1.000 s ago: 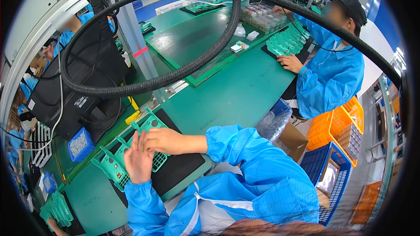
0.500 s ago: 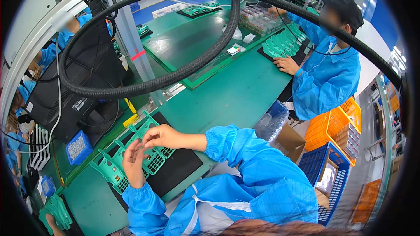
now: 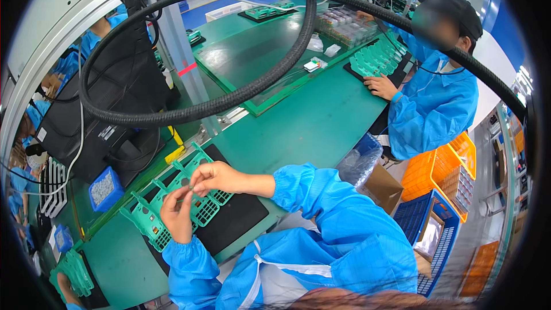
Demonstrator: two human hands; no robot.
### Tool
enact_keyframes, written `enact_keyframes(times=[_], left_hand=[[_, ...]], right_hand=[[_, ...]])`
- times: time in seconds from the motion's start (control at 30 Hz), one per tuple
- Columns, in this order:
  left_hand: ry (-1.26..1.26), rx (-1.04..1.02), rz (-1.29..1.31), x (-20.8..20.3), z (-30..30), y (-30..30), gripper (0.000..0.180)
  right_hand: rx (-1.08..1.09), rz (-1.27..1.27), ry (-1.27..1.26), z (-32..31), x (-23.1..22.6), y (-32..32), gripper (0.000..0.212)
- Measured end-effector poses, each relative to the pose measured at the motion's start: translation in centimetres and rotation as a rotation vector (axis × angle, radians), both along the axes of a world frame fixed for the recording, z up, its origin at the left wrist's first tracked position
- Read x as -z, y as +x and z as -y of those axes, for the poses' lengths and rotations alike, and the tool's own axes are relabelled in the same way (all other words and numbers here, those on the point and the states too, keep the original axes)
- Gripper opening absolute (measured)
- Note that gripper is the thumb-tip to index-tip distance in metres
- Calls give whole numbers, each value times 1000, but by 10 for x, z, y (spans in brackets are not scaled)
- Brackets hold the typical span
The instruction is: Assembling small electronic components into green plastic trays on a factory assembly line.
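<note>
My left hand [image 3: 177, 212] and my right hand [image 3: 216, 179] meet fingertip to fingertip, both in a pinch. Between them is something tiny and dark that is too small to name. Just below the hands lies a row of green plastic frames [image 3: 150, 218] with slotted grids and small metal-coloured spots. The frames rest on a black mat [image 3: 244, 218] on the green bench, and my hands hide part of their middle.
A blue bin of small whitish parts [image 3: 105, 191] stands left of the frames, by a black monitor [image 3: 97, 115]. A thick black hose [image 3: 229, 100] loops overhead. Right, a co-worker [image 3: 433, 109] touches other green frames [image 3: 376, 59]. Orange crates [image 3: 427, 169] and a blue crate [image 3: 416, 218] sit beside me.
My hands have come closer, and their fingertips now meet in a pinch. The whole view has shifted slightly. The green frames stay on the mat.
</note>
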State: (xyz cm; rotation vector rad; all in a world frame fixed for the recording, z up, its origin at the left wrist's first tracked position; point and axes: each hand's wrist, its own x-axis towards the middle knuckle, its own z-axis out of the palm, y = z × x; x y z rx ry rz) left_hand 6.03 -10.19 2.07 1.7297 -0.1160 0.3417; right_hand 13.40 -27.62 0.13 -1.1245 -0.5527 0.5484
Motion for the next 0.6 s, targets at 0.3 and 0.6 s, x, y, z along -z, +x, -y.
enact_keyframes(times=[0.3, 0.6], left_hand=[[338, 75, 118, -12, -4, 3, 11], [494, -263, 44, -25, -65, -10, 8]], right_hand=[[-88, -122, -49, 10, -3, 5, 27], [70, 27, -113, 14, -19, 5, 20]])
